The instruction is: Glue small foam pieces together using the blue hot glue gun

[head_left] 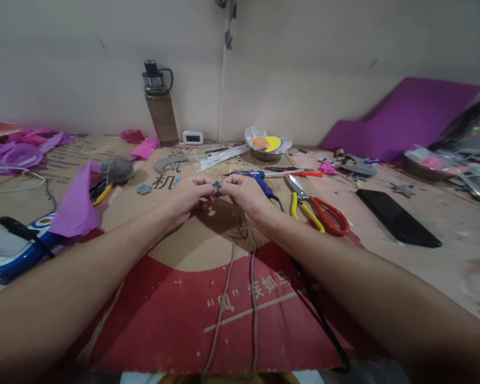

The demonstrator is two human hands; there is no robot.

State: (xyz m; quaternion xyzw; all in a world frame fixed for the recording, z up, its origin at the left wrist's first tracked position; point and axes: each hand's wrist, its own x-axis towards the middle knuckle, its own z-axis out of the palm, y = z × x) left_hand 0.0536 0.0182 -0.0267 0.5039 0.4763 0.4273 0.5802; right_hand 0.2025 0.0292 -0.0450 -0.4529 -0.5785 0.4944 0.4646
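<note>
Between the fingertips of both hands is a small grey piece point(217, 185), mostly covered, perhaps a yarn-wrapped star. My left hand point(192, 198) pinches its left side. From the right, my right hand point(247, 196) pinches it too, thumb and forefinger together. Grey yarn point(255, 288) trails from below my right hand, with a loose tangle, down over the red cardboard to the front edge. A blue hot glue gun point(263, 183) lies just behind my right hand. To the left of my left hand rests another small grey piece point(144, 189).
Red-handled scissors point(330, 215) and yellow-handled pliers point(309, 212) lie right of my right hand, near a black phone point(398, 217). A grey yarn ball point(118, 169) and purple paper point(75, 205) are at left. A water bottle point(161, 114) stands by the wall.
</note>
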